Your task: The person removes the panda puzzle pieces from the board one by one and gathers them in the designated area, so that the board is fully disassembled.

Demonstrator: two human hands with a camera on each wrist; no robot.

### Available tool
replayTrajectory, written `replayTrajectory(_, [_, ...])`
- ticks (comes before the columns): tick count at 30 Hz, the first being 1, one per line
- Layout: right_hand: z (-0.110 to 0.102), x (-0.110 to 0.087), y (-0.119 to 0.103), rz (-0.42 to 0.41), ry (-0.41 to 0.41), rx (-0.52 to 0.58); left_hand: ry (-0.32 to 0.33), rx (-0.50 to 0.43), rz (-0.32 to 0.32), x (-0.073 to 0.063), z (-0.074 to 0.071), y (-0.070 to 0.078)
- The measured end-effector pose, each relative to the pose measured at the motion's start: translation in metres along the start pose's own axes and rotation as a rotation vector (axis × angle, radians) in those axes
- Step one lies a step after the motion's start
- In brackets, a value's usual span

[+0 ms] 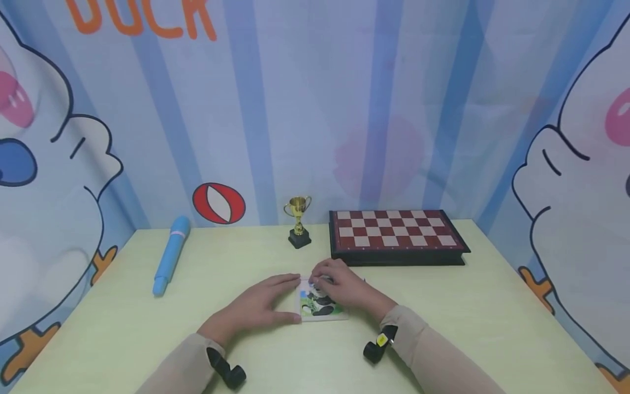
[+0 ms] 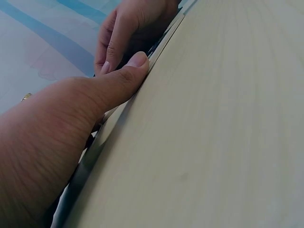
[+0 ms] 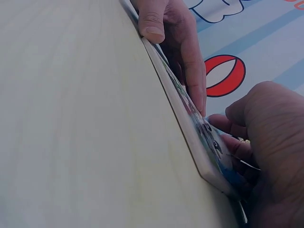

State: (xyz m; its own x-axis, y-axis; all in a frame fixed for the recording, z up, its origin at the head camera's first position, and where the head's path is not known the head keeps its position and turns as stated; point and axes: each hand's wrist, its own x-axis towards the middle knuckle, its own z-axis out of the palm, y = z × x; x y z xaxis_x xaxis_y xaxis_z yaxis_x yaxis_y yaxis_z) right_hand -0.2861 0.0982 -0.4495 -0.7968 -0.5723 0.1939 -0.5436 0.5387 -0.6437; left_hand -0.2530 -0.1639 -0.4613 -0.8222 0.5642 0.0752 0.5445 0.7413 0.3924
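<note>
A small square panda jigsaw puzzle [image 1: 322, 311] in a pale, thin frame lies flat on the table. My left hand [image 1: 258, 303] holds it along the left side, its thumb at the near corner and its fingers reaching to the far corner. The left thumb [image 2: 135, 61] rests against the frame's near edge in the left wrist view. My right hand [image 1: 344, 284] bends over the upper right of the picture and pinches what looks like a puzzle piece. A thin pale edge shows by those fingers in the right wrist view; the rest is hidden. Panda eyes show on the puzzle [image 3: 209, 130].
Behind the right hand lies a red-and-white checkered board on a black case [image 1: 394, 257]. A small gold trophy [image 1: 298, 219] stands at the back middle. Far left lies a blue, microphone-shaped object [image 1: 171, 254]. Printed curtains enclose the pale table [image 1: 492, 306] at the back and sides.
</note>
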Motion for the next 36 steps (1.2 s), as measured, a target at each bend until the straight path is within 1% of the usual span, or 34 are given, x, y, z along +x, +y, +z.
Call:
replayTrajectory(6, [0.0002,-0.0012,-0.0007,0.001,0.017,-0.028,0.005,0.003,0.005,-0.0011,0.0010,-0.0005])
replayTrajectory(13, [-0.0003,0.0001,0.0012,-0.085,0.042,-0.048,-0.002,0.003,0.000,-0.0008,0.0021,-0.0010])
replayTrajectory(16, [-0.0015,0.0005,0.0013,-0.089,0.047,-0.076,0.005,0.007,0.007,-0.0006,0.0019,-0.0012])
replayTrajectory(20, [-0.0032,-0.0002,-0.0011,-0.035,0.019,-0.064,0.010,0.013,0.012,-0.0007,0.0016,-0.0013])
replayTrajectory(24, [-0.0038,-0.0015,-0.0018,0.005,-0.006,-0.051,0.004,-0.002,0.016,-0.0012,0.0006,0.0006])
replayTrajectory(31, [-0.0048,0.0006,-0.0016,0.008,0.018,-0.092,0.001,0.016,0.002,0.0003,-0.0011,0.0003])
replayTrajectory(36, [-0.0037,0.0015,0.0000,0.009,0.016,-0.090,-0.008,0.007,-0.007,0.0002,-0.0005,0.0006])
